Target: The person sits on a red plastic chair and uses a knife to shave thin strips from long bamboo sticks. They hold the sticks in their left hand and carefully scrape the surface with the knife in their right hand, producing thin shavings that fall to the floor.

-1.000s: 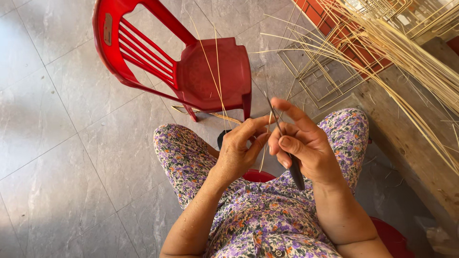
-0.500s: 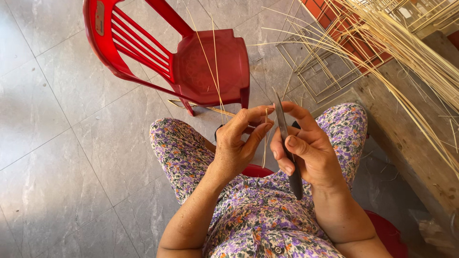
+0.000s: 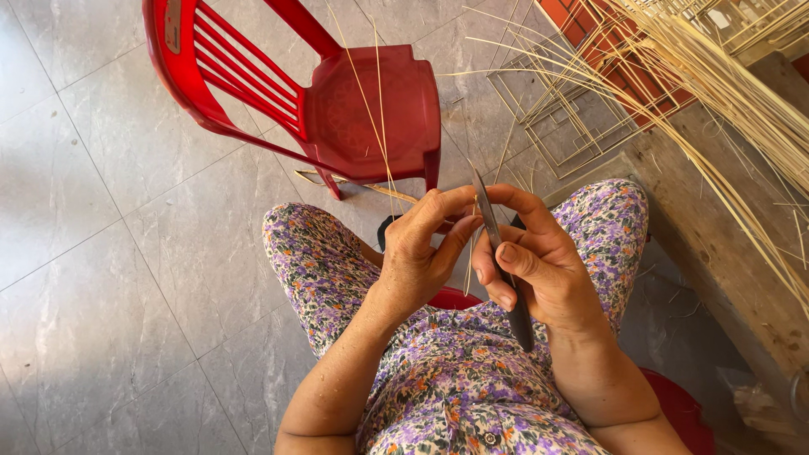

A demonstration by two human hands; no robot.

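My right hand (image 3: 539, 265) grips a dark knife (image 3: 502, 261), its blade pointing up and away from me, the handle running down past my palm. My left hand (image 3: 421, 248) pinches thin pale straw strips (image 3: 377, 126) right beside the blade; the strips rise from my fingers up across the red chair. Both hands meet above my lap, between my knees in flowered purple trousers (image 3: 312, 270). Where blade and strips touch is hidden behind my fingers.
A red plastic chair (image 3: 337, 101) stands on the grey tiled floor just beyond my knees. A big bundle of pale straw stalks (image 3: 725, 93) lies at the upper right over a wooden plank (image 3: 716, 244) and wire frames (image 3: 548, 118). I sit on a red seat (image 3: 674, 404).
My view has shifted slightly, the chair sliding left in the picture. My hands stay together; the knife blade has tilted a little and my left fingers have moved up along the strips.
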